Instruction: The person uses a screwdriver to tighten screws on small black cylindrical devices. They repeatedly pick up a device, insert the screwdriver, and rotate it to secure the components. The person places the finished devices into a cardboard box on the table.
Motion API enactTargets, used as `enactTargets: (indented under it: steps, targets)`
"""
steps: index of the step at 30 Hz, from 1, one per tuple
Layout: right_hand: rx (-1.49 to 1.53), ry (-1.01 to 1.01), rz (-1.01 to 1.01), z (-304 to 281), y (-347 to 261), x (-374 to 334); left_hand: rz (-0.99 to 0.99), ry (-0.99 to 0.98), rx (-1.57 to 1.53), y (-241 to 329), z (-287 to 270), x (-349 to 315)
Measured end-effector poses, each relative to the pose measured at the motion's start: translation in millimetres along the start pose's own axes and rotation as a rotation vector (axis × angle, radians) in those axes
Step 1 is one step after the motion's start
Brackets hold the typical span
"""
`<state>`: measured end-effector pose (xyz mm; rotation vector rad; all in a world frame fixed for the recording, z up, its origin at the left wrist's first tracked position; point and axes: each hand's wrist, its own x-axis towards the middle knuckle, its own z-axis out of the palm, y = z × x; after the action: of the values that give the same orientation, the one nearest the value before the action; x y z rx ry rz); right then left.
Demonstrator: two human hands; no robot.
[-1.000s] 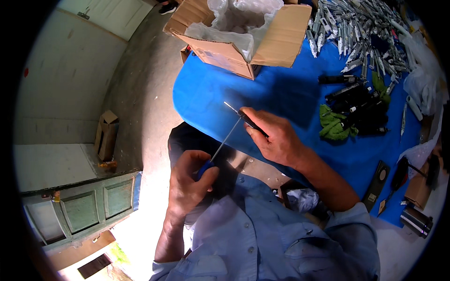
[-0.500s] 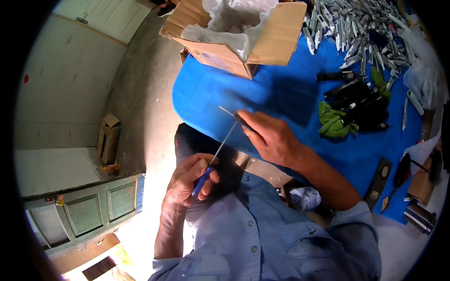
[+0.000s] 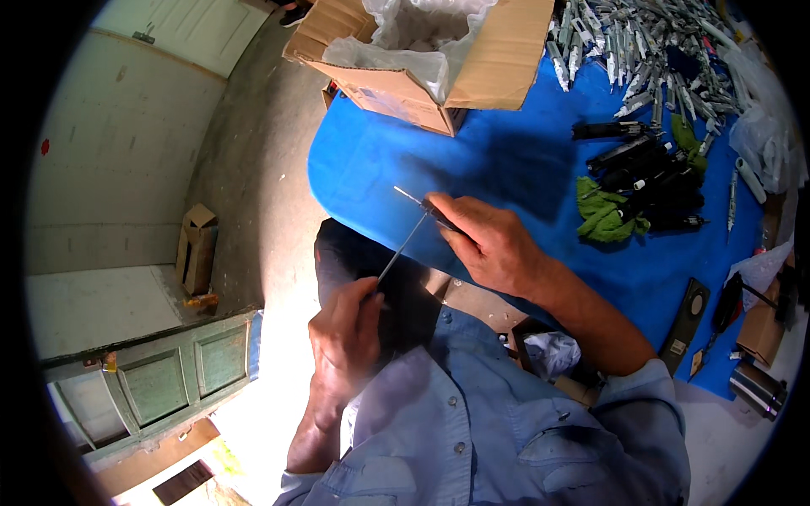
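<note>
My left hand (image 3: 346, 333) is closed around a screwdriver, whose handle is now hidden under my fingers. The screwdriver's thin metal shaft (image 3: 403, 246) slants up and to the right. Its tip meets a slim black tool (image 3: 440, 218) with a thin pale metal rod sticking out to the upper left. My right hand (image 3: 491, 244) grips that tool between thumb and fingers, over the near edge of the blue-covered table (image 3: 363, 160). Most of the black tool's body is hidden by my right hand.
An open cardboard box (image 3: 396, 88) lined with clear plastic stands at the back. Grey pen-like tools (image 3: 641, 51) are heaped at the far right. Several black tools (image 3: 654, 181) lie on a green cloth (image 3: 597, 221). A dark flat bar (image 3: 685, 325) rests near the right edge.
My left hand has rolled over on the screwdriver, so its back faces up and covers the blue handle that showed before. My right hand stays almost in place.
</note>
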<state>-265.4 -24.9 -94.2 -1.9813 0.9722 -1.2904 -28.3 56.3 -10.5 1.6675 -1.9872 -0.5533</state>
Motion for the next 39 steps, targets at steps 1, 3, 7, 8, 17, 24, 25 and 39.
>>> enactTargets:
  steps: [1,3,7,8,17,24,25,39]
  targets:
    - [-0.009,0.021,-0.019,0,1,0,-0.024,-0.021,-0.042,1,0,4]
    - [-0.013,-0.004,0.010,-4,-3,2,-0.444,-0.219,-0.646,-6,-8,14]
    - [0.027,-0.032,-0.018,-3,-5,1,-0.733,-0.407,-1.408,-35,-11,15]
    - [0.025,-0.046,-0.014,-3,-5,1,-0.743,-0.399,-1.345,-36,-10,12]
    - [0.009,-0.064,0.013,-5,-6,1,-0.390,-0.183,-0.420,-5,-10,4]
    - [0.003,-0.054,0.001,-4,-7,1,-0.033,-0.007,-0.102,-8,-2,-1]
    - [0.002,-0.056,0.000,-5,-7,1,-0.143,-0.049,-0.244,-14,-1,-3]
    - [0.016,-0.056,0.024,-6,-5,1,-0.479,-0.296,-0.700,-9,-16,10]
